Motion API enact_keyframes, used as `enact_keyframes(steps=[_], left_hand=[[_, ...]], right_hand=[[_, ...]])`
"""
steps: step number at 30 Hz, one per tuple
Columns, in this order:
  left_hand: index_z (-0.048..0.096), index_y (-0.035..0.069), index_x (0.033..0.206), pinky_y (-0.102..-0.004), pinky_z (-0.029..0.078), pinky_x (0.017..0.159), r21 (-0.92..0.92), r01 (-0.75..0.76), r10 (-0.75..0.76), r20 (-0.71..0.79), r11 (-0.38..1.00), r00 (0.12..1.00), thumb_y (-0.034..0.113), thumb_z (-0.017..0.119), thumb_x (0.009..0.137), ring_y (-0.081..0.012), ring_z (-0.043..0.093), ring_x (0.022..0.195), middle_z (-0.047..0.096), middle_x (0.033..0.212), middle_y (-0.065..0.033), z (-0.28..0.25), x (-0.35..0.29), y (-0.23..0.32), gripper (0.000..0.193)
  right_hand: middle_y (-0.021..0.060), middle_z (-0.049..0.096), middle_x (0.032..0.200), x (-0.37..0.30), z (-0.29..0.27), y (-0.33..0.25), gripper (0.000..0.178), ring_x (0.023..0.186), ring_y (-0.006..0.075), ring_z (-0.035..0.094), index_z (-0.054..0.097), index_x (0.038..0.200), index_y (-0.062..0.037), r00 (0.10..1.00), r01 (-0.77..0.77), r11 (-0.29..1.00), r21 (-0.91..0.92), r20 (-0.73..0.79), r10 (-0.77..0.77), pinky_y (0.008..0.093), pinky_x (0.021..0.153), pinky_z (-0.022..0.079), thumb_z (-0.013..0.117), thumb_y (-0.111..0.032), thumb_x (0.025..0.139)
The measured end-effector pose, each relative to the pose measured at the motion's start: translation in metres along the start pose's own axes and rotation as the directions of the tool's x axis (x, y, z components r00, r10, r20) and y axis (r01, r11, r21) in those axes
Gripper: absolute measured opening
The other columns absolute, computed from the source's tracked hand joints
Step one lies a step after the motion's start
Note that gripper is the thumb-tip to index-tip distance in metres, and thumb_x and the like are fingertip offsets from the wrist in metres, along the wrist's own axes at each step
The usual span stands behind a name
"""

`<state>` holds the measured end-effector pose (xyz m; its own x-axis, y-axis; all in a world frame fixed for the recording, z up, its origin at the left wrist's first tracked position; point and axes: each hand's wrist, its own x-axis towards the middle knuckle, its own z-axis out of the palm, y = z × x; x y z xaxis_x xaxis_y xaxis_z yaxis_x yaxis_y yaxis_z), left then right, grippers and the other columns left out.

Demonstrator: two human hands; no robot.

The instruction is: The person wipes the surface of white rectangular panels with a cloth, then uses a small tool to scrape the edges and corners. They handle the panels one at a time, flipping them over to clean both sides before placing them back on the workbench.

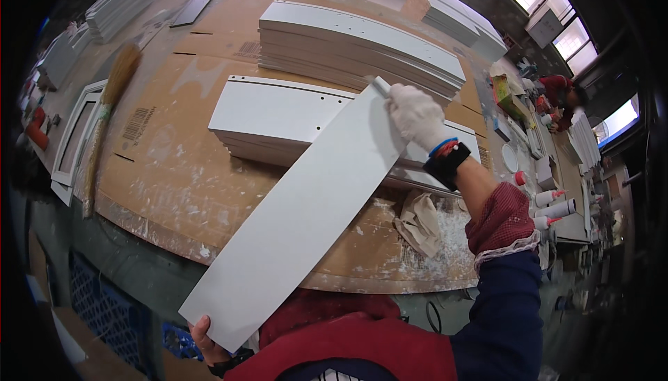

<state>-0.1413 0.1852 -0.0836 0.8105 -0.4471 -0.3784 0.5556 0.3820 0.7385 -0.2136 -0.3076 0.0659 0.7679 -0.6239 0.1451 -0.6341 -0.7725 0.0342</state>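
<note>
Bare left hand [200, 339] at the near end of a long white board [292, 217], pinching its corner; finger ends under it not visible. Board slants from near left to far right, over the table edge. Crumpled paper [419, 224] right of it, on the cardboard [156, 179]. Right hand [417, 115], white glove, at the board's far end: fingers bent, close together; can't tell if they pinch the board or a small grey piece there. Behind: white board stack [271, 106], then another stack [348, 29]. Co-worker [557, 92] far right.
</note>
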Motion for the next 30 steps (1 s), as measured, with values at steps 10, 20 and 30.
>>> enact_keyframes(steps=[10,20,30], left_hand=[[0.045,-0.005,0.120,-0.0400,0.053,0.078,-0.027,0.001,-0.003,-0.081,1.000,0.997,0.023,0.056,0.071,-0.0306,0.062,0.088,0.059,0.104,-0.0189,0.005,-0.002,0.005,0.058],[0.042,-0.006,0.124,-0.0423,0.052,0.079,-0.027,0.046,-0.047,-0.028,0.999,0.999,0.023,0.056,0.074,-0.0320,0.061,0.092,0.057,0.108,-0.0209,-0.015,0.005,0.001,0.060],[0.041,-0.007,0.124,-0.0435,0.051,0.081,-0.023,0.012,-0.012,-0.003,1.000,1.000,0.023,0.056,0.074,-0.0319,0.060,0.095,0.056,0.110,-0.0214,-0.026,0.004,-0.001,0.061]], right_hand=[[0.0099,0.059,0.074,-0.062,-0.006,-0.008,0.011,0.066,0.0264,0.061,0.056,0.084,-0.0074,0.895,0.425,0.854,0.300,-0.282,-0.347,0.0330,0.059,0.050,0.056,-0.018,0.081],[0.0122,0.059,0.075,-0.098,0.014,-0.004,0.010,0.066,0.0296,0.062,0.055,0.088,-0.0097,0.956,0.294,0.901,0.318,-0.078,-0.284,0.0397,0.058,0.050,0.053,-0.019,0.085],[0.0190,0.061,0.087,-0.052,-0.010,0.077,0.023,0.083,0.0351,0.060,0.057,0.092,-0.0051,0.956,-0.283,0.942,0.183,-0.025,0.292,0.0448,0.074,0.047,0.055,-0.026,0.084]])
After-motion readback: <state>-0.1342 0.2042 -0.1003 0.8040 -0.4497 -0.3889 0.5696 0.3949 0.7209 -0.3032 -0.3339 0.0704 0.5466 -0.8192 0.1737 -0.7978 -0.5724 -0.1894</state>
